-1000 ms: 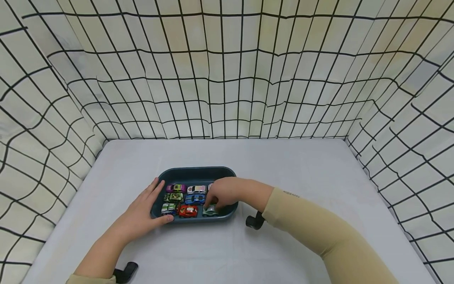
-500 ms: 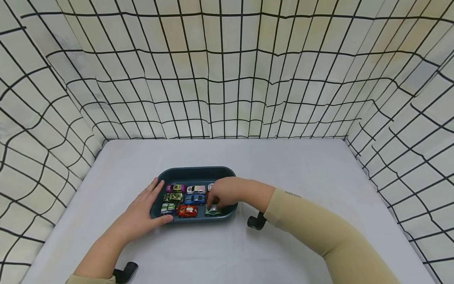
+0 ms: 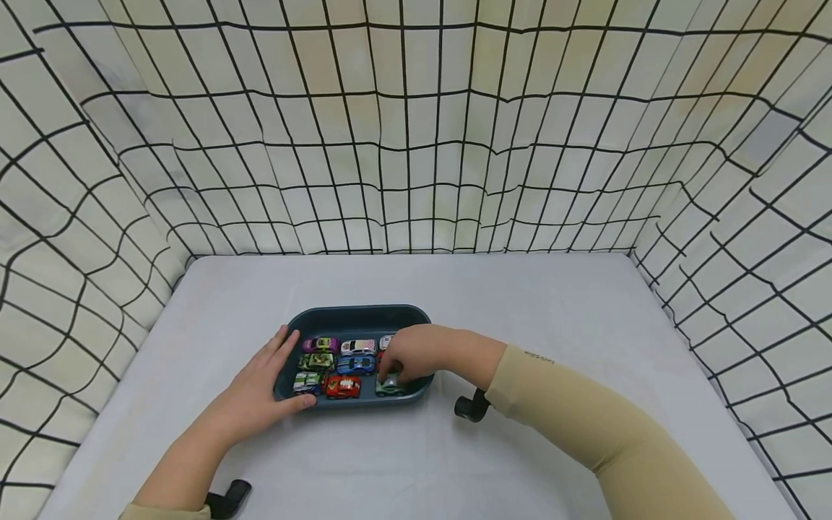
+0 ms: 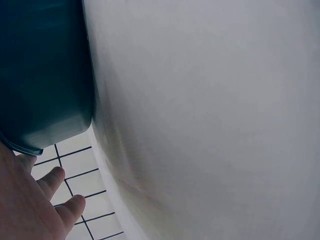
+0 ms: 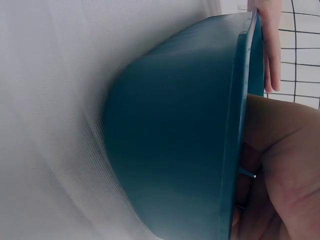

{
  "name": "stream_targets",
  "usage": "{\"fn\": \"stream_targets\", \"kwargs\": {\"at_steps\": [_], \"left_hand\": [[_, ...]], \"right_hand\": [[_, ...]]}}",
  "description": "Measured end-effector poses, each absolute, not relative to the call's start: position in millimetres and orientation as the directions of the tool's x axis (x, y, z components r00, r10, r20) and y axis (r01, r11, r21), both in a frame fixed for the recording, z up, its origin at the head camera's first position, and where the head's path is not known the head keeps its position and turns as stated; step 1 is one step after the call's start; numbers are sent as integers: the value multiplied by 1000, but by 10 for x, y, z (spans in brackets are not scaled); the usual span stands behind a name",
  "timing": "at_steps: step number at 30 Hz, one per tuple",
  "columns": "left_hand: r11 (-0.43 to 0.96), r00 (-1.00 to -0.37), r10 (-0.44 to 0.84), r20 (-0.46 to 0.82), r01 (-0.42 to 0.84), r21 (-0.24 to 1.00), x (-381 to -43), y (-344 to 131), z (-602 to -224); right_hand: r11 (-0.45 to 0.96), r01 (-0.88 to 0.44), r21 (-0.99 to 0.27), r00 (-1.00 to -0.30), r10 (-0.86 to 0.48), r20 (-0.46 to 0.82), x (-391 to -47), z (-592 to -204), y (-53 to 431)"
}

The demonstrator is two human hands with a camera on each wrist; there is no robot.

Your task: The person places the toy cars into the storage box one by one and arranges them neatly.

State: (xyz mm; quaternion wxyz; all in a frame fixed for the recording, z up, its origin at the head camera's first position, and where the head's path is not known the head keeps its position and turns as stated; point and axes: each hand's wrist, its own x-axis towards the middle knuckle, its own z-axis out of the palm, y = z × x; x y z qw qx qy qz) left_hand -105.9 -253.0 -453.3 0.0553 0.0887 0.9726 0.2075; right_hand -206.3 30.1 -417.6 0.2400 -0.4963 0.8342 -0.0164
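Observation:
A dark teal plastic tray (image 3: pixel 357 315) holds several small toy cars in rows. My left hand (image 3: pixel 263 386) rests on its left end, fingers spread along the rim and thumb over the front edge. Inside the right end, my right hand (image 3: pixel 418 352) reaches down with bent fingers and pinches a pale green toy car (image 3: pixel 390 388) in the front row. To that car's left are a red toy car (image 3: pixel 343 387) and a white-and-green one (image 3: pixel 308 383). A blue car (image 3: pixel 356 365) sits behind them. The right hand partly covers the cars at the right. In the right wrist view, the tray wall (image 5: pixel 170 125) hides most of the fingers.
The tray stands on a white-covered table (image 3: pixel 520 310). White walls with a black grid (image 3: pixel 416 144) enclose its back and sides. A black wrist-worn device (image 3: pixel 472 406) shows under the right wrist, another (image 3: pixel 229 498) beside the left.
My right hand and the pale green car have shifted slightly to the right, widening the gap to the red car. The left hand stays on the tray's left end.

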Motion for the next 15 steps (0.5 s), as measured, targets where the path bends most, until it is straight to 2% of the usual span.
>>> {"fn": "stream_targets", "kwargs": {"at_steps": [8,15], "left_hand": [[895,-976,204,-72,156,419,-1037,-2541,-4478],[903,-975,216,-52,179,390,-1047,-2552,-4432]], "right_hand": [[522,-806,-278,-413,-833,-368,-2061,-4178,315],[511,-784,-353,-425,-856,-295,-2087,-4133,404]]}}
